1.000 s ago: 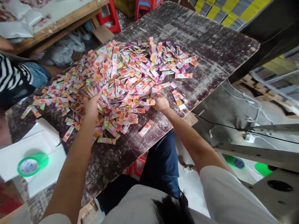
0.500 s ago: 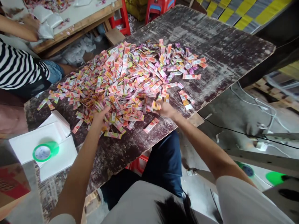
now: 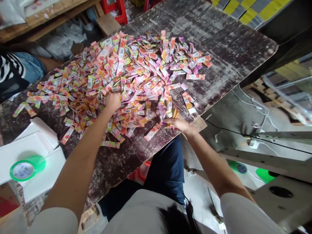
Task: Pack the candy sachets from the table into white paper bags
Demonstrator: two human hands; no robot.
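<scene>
Seemingly gathering: right hand (image 3: pixel 179 123) pinches sachets (image 3: pixel 168 113) beside pile (image 3: pixel 97 73); left hand (image 3: pixel 113 101) on it, grip unclear; next likely needs firmness.

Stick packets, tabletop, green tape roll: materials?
Stick packets: likely printed plastic or foil film, slightly glossy; thin, flat, bright strips. Tabletop: probably wooden board with dark, worn coating; pale scuffs show. Green tape roll: apparently plastic film, glossy; smooth, bright side; core unclear.

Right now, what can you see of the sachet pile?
The sachet pile is a loose, uneven heap of slim packets in pink, orange, purple and green, some showing barcodes. Plastic-looking, they lie at all angles on the worn table, with strays at the edges. The left hand touches it; the right hand holds several packets beside it.
</scene>
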